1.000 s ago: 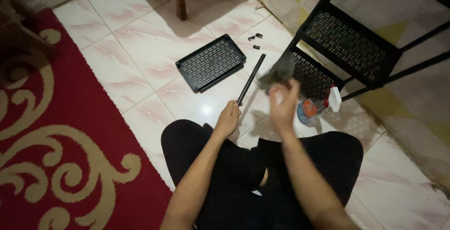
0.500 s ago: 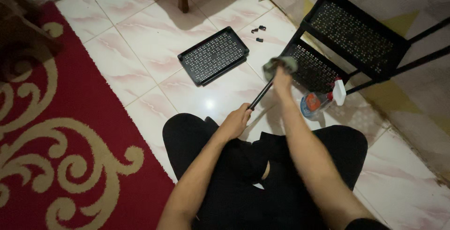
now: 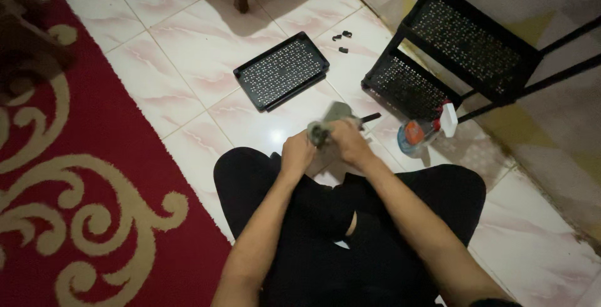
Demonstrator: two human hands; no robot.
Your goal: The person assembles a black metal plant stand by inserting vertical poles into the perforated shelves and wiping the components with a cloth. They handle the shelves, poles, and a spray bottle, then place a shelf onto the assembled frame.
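Sitting cross-legged on a tiled floor (image 3: 188, 50) beside a red patterned rug (image 3: 94, 194), a person works a grey cloth (image 3: 328, 122) along a thin black rod (image 3: 369, 118) just above the knees. The left hand (image 3: 297, 152) is clenched around the rod's near end; the right hand (image 3: 349, 139) is grasping the cloth against it. A perforated black tray (image 3: 282, 78) lies beyond, a spray bottle (image 3: 421, 133) and black rack (image 3: 463, 56) to the right.
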